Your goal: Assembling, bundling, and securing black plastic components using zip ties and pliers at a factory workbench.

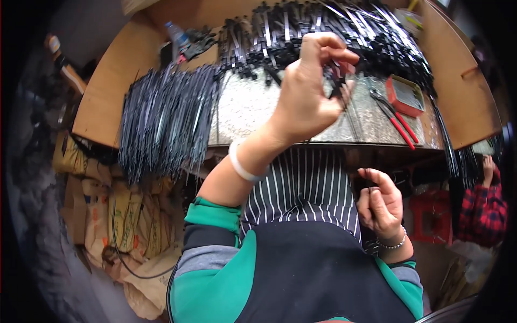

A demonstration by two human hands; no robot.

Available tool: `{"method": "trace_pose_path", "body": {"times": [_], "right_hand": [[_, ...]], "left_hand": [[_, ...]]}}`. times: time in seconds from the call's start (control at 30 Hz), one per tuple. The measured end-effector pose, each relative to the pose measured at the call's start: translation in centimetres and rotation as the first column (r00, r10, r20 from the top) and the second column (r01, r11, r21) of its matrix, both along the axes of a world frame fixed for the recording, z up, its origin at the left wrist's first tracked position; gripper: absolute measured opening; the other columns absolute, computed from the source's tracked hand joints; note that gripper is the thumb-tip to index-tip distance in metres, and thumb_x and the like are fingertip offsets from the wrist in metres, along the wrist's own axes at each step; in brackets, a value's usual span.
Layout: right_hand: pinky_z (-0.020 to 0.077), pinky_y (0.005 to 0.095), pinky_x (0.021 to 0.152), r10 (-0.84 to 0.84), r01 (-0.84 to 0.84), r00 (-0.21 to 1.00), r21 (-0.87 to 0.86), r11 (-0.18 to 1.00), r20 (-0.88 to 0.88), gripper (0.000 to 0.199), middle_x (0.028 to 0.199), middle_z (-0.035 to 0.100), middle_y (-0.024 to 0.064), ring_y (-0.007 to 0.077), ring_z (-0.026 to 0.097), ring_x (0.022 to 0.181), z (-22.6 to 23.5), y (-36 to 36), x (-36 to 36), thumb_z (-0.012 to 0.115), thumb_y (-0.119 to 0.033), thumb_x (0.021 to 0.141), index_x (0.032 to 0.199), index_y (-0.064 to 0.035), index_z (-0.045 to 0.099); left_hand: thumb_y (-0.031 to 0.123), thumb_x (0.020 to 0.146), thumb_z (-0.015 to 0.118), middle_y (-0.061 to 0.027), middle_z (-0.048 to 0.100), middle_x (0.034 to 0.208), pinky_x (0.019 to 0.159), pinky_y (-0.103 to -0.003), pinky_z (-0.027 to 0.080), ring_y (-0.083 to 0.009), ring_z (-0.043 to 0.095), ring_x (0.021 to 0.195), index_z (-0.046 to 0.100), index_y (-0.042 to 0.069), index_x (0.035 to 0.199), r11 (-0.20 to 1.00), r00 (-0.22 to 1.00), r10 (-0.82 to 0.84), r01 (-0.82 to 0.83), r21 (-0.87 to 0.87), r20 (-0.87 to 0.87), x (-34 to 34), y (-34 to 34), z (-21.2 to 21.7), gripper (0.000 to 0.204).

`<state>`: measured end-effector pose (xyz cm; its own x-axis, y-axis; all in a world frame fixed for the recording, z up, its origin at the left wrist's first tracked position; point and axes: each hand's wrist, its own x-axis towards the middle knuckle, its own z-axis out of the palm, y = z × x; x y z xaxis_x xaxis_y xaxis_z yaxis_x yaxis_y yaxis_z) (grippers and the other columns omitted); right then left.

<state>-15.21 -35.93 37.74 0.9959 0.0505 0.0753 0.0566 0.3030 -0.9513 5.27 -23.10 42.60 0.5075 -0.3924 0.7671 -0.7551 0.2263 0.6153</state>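
Observation:
My left hand (pixel 309 89) is raised over the worktop (pixel 245 102), its fingers curled round a few thin black strips that look like cable ties (pixel 338 86). Their thin ends trail down from the fingers. Lower and to the right, beyond the table's front edge, my right hand (pixel 382 204) is closed in a pinch. Something thin and dark shows at its fingertips, too small to make out. A large heap of black cable ties (pixel 323 24) lies along the back of the worktop, behind my left hand.
A bundle of black ties (pixel 167 118) overhangs the front edge at left. Red-handled pliers (pixel 396 118) lie beside a red box (pixel 405 97). Wooden side panels (pixel 110 81) flank the worktop. Sacks (pixel 124 215) stand below left; a red stool (pixel 431 215) and another person's checked sleeve (pixel 482 212) are at right.

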Motion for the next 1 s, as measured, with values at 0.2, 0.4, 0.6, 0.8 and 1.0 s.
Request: {"method": "trace_pose_path", "body": {"times": [0.2, 0.4, 0.6, 0.8, 1.0], "right_hand": [[0.0269, 0.0161, 0.035, 0.143, -0.134, 0.988, 0.137, 0.982, -0.063, 0.048, 0.061, 0.049, 0.0048, 0.0030, 0.032, 0.038, 0.8, 0.3, 0.7, 0.044, -0.020, 0.094, 0.130, 0.0093, 0.030], [0.0212, 0.0172, 0.031, -0.130, 0.125, 0.991, 0.117, 0.985, 0.033, 0.043, 0.052, 0.034, -0.0017, 0.0024, 0.025, 0.035, 2.7, -0.5, 1.7, 0.036, -0.015, 0.096, 0.132, 0.0064, 0.027], [0.0192, 0.0157, 0.028, -0.189, 0.190, 0.982, 0.185, 0.964, -0.023, 0.041, 0.054, 0.032, -0.0025, 0.0012, 0.022, 0.035, 2.9, -0.8, 3.7, 0.033, -0.015, 0.098, 0.133, 0.0047, 0.027], [0.0201, 0.0148, 0.028, -0.231, 0.226, 0.973, 0.174, 0.958, 0.011, 0.039, 0.054, 0.032, -0.0029, 0.0008, 0.022, 0.035, 2.0, -0.3, 5.5, 0.031, -0.013, 0.098, 0.133, 0.0035, 0.029], [0.0204, 0.0143, 0.029, -0.238, 0.231, 0.969, 0.102, 0.968, 0.069, 0.037, 0.056, 0.035, -0.0027, 0.0005, 0.024, 0.036, 1.4, -1.2, 6.1, 0.033, -0.013, 0.098, 0.131, 0.0041, 0.033]], "left_hand": [[0.005, 0.063, 0.076, -0.0167, 0.058, 0.099, 0.076, -0.031, 0.052, -0.0236, 0.060, 0.092, 0.035, 0.003, 0.127, 0.998, 0.999, -0.047, 0.047, -0.048, 0.006, -0.2, 0.6, 0.9, 0.076], [0.022, 0.069, 0.077, -0.0236, 0.037, 0.127, 0.093, -0.038, 0.044, -0.0294, 0.044, 0.117, 0.024, 0.003, 0.134, 0.978, 0.961, 0.180, -0.151, -0.145, 0.212, -1.1, 0.1, -3.5, 0.085], [0.030, 0.079, 0.066, -0.0207, 0.052, 0.102, 0.072, -0.039, 0.049, -0.0333, 0.058, 0.089, 0.048, 0.000, 0.107, 0.390, 0.564, 0.776, -0.782, 0.486, 0.284, 3.9, 11.7, -9.1, 0.044], [0.030, 0.081, 0.060, -0.0194, 0.061, 0.096, 0.076, -0.044, 0.049, -0.0373, 0.061, 0.089, 0.060, 0.001, 0.093, -0.171, 0.414, 0.795, -0.548, 0.819, 0.443, 8.2, 18.0, -12.3, 0.031], [0.026, 0.079, 0.060, -0.0184, 0.065, 0.078, 0.068, -0.041, 0.049, -0.0332, 0.063, 0.076, 0.065, -0.001, 0.080, 0.082, 0.484, 0.835, -0.579, 0.811, 0.261, 6.1, 20.2, -8.9, 0.027]]}}
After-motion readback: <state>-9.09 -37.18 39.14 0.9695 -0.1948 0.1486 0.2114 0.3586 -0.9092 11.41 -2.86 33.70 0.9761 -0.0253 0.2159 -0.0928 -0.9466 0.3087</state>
